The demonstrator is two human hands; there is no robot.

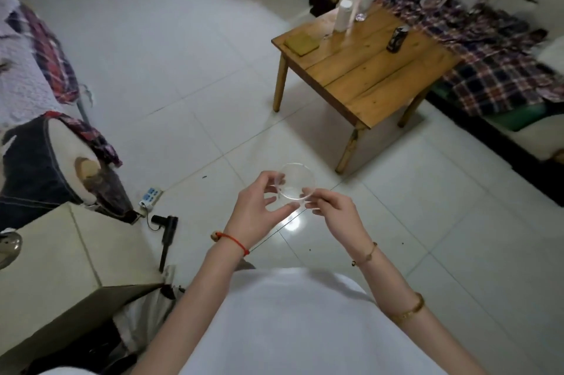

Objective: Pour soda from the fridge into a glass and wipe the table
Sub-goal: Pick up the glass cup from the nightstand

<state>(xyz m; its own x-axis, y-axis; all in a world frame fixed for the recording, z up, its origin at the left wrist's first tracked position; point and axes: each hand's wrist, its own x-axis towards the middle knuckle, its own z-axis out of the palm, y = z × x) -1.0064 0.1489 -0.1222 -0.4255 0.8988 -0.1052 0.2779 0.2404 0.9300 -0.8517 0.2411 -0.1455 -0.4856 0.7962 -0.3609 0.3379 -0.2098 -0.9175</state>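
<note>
Clear glass [296,181] held between fingers (both hands [254,212] [337,216]), above floor.

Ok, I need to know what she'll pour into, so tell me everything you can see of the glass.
The glass is clear, round and looks empty; its wide rim faces the camera. It is held in the air above the tiled floor, short of the wooden table. The fingertips of the left hand touch its left side and those of the right hand its lower right edge.

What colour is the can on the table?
Black with pale markings; the can shows only in the head view.
</note>
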